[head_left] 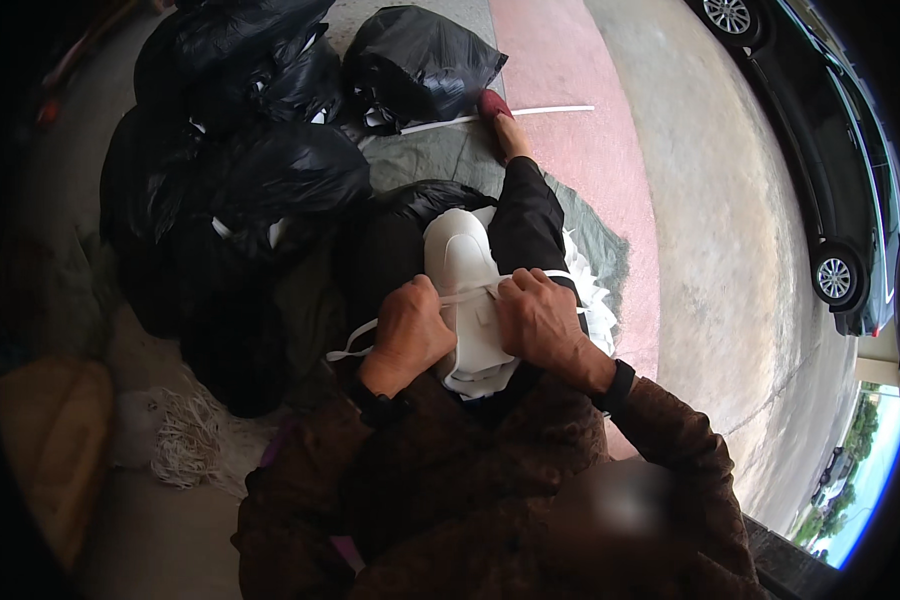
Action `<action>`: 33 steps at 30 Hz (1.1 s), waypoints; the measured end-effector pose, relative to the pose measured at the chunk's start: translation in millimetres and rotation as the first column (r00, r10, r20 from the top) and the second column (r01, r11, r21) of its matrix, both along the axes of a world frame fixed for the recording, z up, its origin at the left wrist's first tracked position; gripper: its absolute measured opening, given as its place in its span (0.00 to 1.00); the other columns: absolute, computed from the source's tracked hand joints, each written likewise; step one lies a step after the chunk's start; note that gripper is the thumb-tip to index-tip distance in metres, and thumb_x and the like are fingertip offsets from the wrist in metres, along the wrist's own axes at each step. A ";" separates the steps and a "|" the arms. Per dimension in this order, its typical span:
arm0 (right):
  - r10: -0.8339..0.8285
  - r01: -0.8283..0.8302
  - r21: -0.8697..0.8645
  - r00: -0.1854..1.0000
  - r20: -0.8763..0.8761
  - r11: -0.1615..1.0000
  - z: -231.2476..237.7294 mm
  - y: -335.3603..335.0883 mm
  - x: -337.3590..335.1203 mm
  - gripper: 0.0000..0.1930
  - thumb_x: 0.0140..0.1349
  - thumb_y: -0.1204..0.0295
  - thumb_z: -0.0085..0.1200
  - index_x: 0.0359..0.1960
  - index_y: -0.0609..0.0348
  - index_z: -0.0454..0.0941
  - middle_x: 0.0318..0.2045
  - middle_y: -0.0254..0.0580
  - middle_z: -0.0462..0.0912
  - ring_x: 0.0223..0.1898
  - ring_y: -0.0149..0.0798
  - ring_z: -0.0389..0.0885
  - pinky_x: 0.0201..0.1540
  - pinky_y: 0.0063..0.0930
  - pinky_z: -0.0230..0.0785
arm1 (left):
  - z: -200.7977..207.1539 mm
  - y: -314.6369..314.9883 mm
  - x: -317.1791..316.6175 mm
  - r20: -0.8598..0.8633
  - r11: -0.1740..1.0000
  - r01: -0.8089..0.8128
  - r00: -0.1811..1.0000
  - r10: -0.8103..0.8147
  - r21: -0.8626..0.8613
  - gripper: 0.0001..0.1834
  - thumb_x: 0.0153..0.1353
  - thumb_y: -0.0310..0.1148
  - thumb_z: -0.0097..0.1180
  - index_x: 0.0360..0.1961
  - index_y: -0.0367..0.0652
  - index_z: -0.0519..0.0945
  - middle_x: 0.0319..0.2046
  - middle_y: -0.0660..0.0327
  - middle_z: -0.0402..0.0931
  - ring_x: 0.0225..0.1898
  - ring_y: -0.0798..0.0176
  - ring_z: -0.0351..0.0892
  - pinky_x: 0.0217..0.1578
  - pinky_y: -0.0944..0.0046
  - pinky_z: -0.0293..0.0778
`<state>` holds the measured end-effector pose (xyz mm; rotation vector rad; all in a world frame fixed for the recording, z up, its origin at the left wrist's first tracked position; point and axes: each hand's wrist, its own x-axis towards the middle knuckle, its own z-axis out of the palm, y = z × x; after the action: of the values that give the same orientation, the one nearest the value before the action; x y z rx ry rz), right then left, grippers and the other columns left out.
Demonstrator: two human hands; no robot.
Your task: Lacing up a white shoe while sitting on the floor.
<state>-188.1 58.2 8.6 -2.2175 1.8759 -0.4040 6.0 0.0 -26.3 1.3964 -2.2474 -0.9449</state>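
- A white shoe (462, 265) lies on the person's lap, toe pointing away, resting against the black trouser leg (525, 215).
- A white lace (470, 294) runs across the shoe's upper, pulled taut between the two hands; one loose end (355, 342) trails off to the left, below the left hand.
- By the look of it, the lacing is partway: the lace crosses the upper near the opening, but no bow or knot shows, and the lower part of the shoe is hidden by the hands, so how many rows are done I cannot tell.
- The left hand (408, 335) is closed, fingers curled and pinching the lace just at the shoe's left edge.
- The right hand (542, 318) is closed too, fingers bent over the shoe's right edge and gripping the other stretch of lace; a dark band (620, 382) sits on that wrist.
- Both sleeves are brown and patterned.
- Beyond the knee, the outstretched leg ends in a dark red shoe (493, 104) on the ground.
- A grey-green sheet (440, 155) lies under the legs, with pale white pieces (590, 290) just right of the thigh.
- Black bags (270, 150) are heaped to the left and ahead, some showing white contents at their mouths.
- A tangle of white cord (185, 435) lies at lower left.
- A dark car (840, 190) stands on the pavement to the right.
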 end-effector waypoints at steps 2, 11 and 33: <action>-0.013 0.013 0.000 1.000 0.011 1.000 -2.2 0.9 -1.9 0.04 0.55 0.73 0.55 0.27 0.60 0.76 0.28 0.47 0.77 0.34 0.52 0.80 0.33 0.43 0.76 | 2.4 -0.7 -2.7 -0.026 0.986 0.052 0.998 -0.057 -0.159 0.12 0.40 0.22 0.60 0.27 0.33 0.71 0.23 0.42 0.76 0.27 0.38 0.80 0.32 0.47 0.78; 0.039 -0.033 -0.080 0.996 0.076 0.996 2.3 6.1 -0.2 0.14 0.48 0.76 0.59 0.39 0.55 0.76 0.32 0.41 0.76 0.37 0.47 0.80 0.32 0.38 0.76 | -3.1 -1.1 -8.4 -0.181 0.994 -0.030 0.982 0.049 0.103 0.06 0.46 0.18 0.59 0.25 0.33 0.74 0.18 0.50 0.75 0.21 0.47 0.77 0.24 0.57 0.71; 0.296 -0.299 0.114 0.954 0.042 0.947 11.4 -17.7 -13.1 0.21 0.39 0.81 0.64 0.39 0.61 0.73 0.35 0.47 0.78 0.40 0.53 0.80 0.39 0.40 0.77 | 22.0 24.5 -7.0 -0.401 0.929 -0.264 0.846 0.352 0.258 0.16 0.41 0.17 0.55 0.35 0.35 0.72 0.23 0.54 0.77 0.24 0.59 0.80 0.30 0.64 0.76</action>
<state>-201.2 40.5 20.0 -2.3510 1.4759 -0.2564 -1.0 24.5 -4.3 1.3950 -1.5746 -1.2419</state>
